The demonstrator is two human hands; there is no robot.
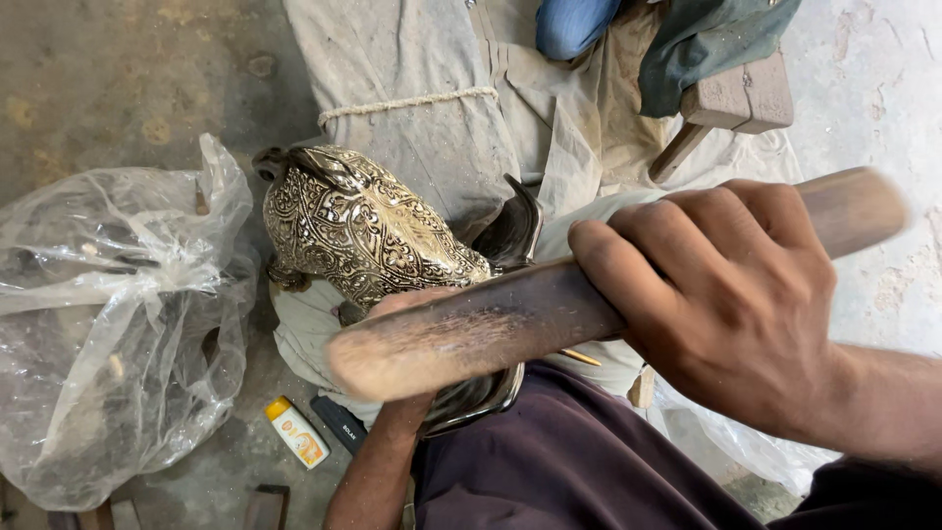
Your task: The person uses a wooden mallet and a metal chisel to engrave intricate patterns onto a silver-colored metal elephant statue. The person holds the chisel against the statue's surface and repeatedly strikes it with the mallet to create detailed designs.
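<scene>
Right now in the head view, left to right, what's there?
Clear plastic bag → small yellow-capped bottle → ornate engraved metal piece → wooden mallet → right hand gripping it. The left hand is mostly hidden behind the mallet, against the metal piece.

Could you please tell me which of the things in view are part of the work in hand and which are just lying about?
In use:
- wooden mallet, gripped by the right hand
- ornate metal piece, steadied by the left hand, mostly hidden
- cloth-covered support beneath it

Lying about:
- clear plastic bag
- small yellow-capped bottle
- dark flat object
- wooden stool
</scene>
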